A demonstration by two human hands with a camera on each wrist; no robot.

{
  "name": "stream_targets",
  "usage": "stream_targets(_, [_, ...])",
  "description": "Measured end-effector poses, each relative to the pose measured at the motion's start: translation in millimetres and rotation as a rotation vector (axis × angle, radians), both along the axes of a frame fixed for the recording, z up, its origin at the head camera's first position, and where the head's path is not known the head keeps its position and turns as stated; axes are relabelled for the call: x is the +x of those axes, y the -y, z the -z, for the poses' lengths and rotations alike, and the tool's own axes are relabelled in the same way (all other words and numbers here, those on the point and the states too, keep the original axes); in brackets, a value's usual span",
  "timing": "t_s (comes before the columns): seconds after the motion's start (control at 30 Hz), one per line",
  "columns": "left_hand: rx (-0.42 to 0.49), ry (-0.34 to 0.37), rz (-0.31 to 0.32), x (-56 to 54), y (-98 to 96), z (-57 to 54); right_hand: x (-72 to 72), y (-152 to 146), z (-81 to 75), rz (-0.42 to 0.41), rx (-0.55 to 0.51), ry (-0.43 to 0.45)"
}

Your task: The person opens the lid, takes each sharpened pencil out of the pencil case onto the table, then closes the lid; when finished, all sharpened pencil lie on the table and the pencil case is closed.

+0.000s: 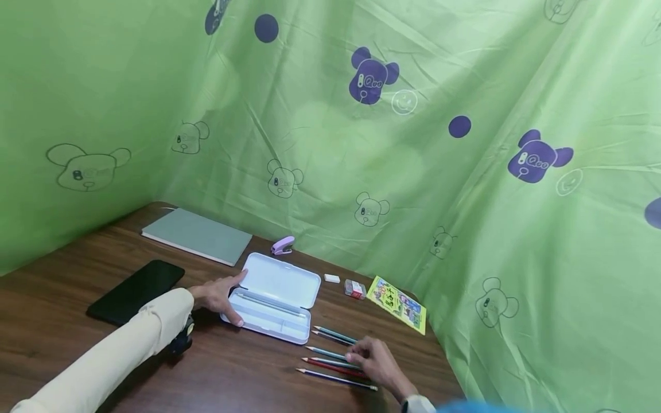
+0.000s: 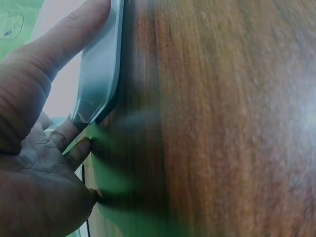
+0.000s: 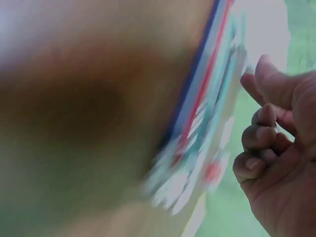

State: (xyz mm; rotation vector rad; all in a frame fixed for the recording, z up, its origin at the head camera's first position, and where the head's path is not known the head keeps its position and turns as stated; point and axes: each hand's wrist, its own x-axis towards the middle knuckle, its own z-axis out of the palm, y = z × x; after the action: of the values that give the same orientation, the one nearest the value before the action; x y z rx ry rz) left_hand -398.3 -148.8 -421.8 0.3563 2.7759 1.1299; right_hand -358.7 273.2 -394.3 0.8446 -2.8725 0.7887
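An open white pencil case (image 1: 280, 282) lies with its lid raised and a slim pale rod in its tray. My left hand (image 1: 219, 295) grips its left end, thumb (image 2: 74, 34) on the near edge and fingers spread toward the hinge side. Several pencils, including a dark blue pencil (image 1: 335, 378) and a teal pencil (image 1: 325, 352), lie side by side to the right of the case. Over their right ends is my right hand (image 1: 379, 364), fingers loosely curled. In the right wrist view, nothing shows between its thumb (image 3: 274, 81) and fingertips; the pencils beyond are blurred.
Behind the case stand a lilac stapler (image 1: 282, 245), a white eraser (image 1: 332, 279), a small red-labelled box (image 1: 354, 289) and a yellow booklet (image 1: 397, 304). A grey-green book (image 1: 198, 234) and a black tablet-like slab (image 1: 136, 291) lie left. A green curtain (image 1: 330, 132) borders the wooden table (image 1: 242, 373).
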Motion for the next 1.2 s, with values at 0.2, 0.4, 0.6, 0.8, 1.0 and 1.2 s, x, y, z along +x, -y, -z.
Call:
stream_targets(0.2, [0.000,0.014,-0.003,0.4,-4.0,1.9,-32.4,71,-15.8,-0.145,0.075,-0.112])
stream_targets(0.4, [-0.023,0.019,-0.028,1.6,-7.3,2.6,-56.6,114,-14.0,-0.110,0.058,0.030])
stream_targets(0.6, [0.007,0.047,-0.045,4.2,-11.9,3.0,-66.4,121,0.1,0.010,0.079,0.093])
stream_targets(0.8, [0.014,0.028,-0.045,3.2,-10.5,1.3,-67.3,123,9.4,-0.001,0.118,0.086])
stream_targets(1.0, [0.001,0.008,-0.043,1.1,-5.1,-0.4,-63.4,129,10.1,0.020,0.101,0.128])
stream_targets(1.2, [0.012,0.029,-0.047,2.7,-3.8,-1.3,-63.3,133,4.3,-0.020,0.217,0.149])
